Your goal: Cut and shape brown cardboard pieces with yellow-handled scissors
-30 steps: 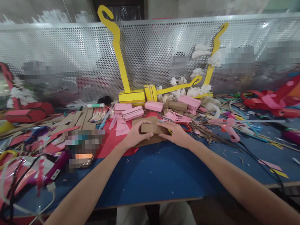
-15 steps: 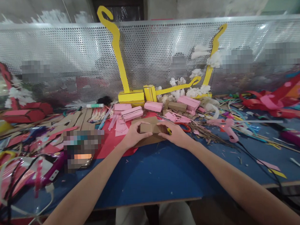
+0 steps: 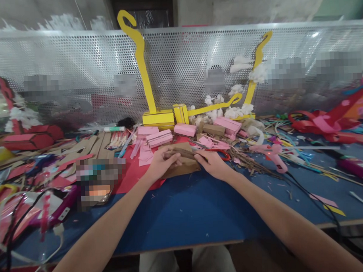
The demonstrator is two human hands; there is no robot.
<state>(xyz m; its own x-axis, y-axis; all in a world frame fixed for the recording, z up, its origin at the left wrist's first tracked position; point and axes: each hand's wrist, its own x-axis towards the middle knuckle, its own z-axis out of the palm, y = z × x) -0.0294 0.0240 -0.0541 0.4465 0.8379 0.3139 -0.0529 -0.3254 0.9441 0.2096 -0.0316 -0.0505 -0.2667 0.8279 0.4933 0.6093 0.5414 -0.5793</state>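
A folded piece of brown cardboard (image 3: 186,152), seen nearly edge-on, spans the gap between my two hands. My left hand (image 3: 163,163) is closed on its left end, thumb on the near side. At the other end, my right hand (image 3: 212,163) pinches it with the fingertips. A flat brown cardboard sheet (image 3: 182,169) lies underneath on red paper (image 3: 126,179). Just behind my hands sit several pink-covered little boxes (image 3: 159,138). Red-handled scissors (image 3: 224,154) rest beside my right hand, partly hidden by it.
A pink glue gun (image 3: 274,154) lies to the right, its black cord trailing to the front edge. Yellow hook-shaped pieces (image 3: 144,74) stand against a perforated metal panel (image 3: 191,64). Cardboard strips (image 3: 92,147) and a purple device (image 3: 63,207) cover the left side.
The cardboard between my hands has been tilted: its broad face showed before, and now a narrow, dark edge faces me. Both hands stay in nearly the same place.
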